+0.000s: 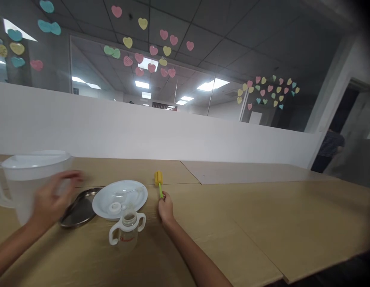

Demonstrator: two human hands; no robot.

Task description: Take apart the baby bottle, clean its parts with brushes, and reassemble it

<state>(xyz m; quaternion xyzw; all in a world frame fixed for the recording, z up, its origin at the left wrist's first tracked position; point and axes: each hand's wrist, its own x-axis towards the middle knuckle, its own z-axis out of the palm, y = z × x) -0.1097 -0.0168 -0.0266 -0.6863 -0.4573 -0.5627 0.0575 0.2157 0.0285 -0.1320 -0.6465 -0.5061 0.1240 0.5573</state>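
Observation:
My right hand (166, 207) is closed around the green handle of a bottle brush (159, 178), whose yellow sponge head points up and away from me. At the left, my left hand (53, 197) is blurred by motion in front of a translucent white pitcher (38, 164); its fingers look apart, with nothing seen between them. Between my hands stands an uncapped baby bottle (127, 235) with two white side handles and red lettering. Just behind it, a white bowl (102, 201) holds a white ring (115, 207) and some clear parts.
A dark metal tray (80, 211) lies partly under the bowl's left side. The brown-covered table (247, 223) stretches right, up to a low white wall (173, 135) topped by glass with heart-shaped notes. A person (331, 145) in a striped shirt is by the doorway at far right.

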